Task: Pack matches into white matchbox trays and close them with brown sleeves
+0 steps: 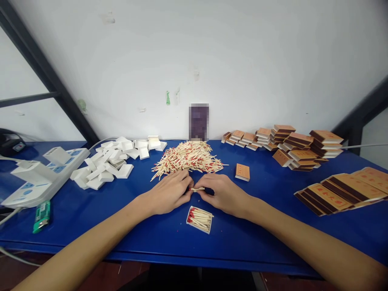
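Note:
Between my two hands is a small bunch of matches (pixel 198 188), lying crosswise with red heads toward the left. My left hand (pixel 171 192) has its fingers closed at the head end. My right hand (pixel 226 194) pinches the other end between thumb and forefinger. Just below the hands, a white matchbox tray (pixel 209 231) holds several matches, heads to the upper left. Beyond my fingers lies a big heap of loose red-headed matches (pixel 188 157). Right of my right hand sits a closed orange matchbox (pixel 242 172).
White empty trays (pixel 112 159) are piled at the back left, beside a power strip (pixel 45 178) and a green packet (pixel 41 217). Stacked matchboxes (pixel 298 145) stand at the back right, with flat box sleeves (pixel 342 194) nearer. A pixelated dark rectangle (pixel 199 122) is against the wall.

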`<action>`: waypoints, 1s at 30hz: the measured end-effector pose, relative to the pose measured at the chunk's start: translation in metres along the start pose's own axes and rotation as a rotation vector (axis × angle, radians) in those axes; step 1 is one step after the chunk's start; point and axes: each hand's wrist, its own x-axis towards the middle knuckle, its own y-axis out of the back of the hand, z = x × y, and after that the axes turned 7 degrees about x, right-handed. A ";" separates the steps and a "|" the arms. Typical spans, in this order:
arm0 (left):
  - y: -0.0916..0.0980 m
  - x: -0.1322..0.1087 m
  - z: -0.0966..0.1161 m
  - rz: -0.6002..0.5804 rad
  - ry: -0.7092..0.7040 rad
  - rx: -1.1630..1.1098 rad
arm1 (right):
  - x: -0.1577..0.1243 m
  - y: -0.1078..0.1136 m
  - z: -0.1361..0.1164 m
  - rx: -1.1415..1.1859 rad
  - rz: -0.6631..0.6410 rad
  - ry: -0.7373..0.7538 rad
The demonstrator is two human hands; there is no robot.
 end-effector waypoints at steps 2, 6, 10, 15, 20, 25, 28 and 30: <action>0.000 0.000 0.000 -0.007 0.003 -0.006 | -0.001 0.001 0.000 -0.003 -0.013 -0.005; 0.001 0.001 0.001 -0.010 0.012 -0.028 | -0.001 0.000 0.001 -0.015 -0.021 -0.023; 0.007 -0.001 0.002 0.016 -0.004 -0.077 | 0.000 0.002 -0.005 0.019 0.034 -0.048; 0.017 -0.008 0.001 0.067 -0.056 -0.205 | -0.003 0.017 -0.029 0.092 0.056 -0.075; 0.024 -0.013 -0.001 0.207 -0.092 -0.172 | -0.012 0.021 -0.049 0.057 -0.101 -0.069; 0.026 -0.013 0.002 0.084 -0.136 -0.227 | -0.018 0.010 -0.055 -0.068 -0.227 -0.020; 0.021 -0.013 0.007 -0.022 -0.194 -0.182 | -0.018 0.006 -0.053 -0.113 -0.219 0.011; 0.016 -0.013 0.009 -0.049 -0.217 -0.106 | -0.018 0.005 -0.052 -0.126 -0.205 0.014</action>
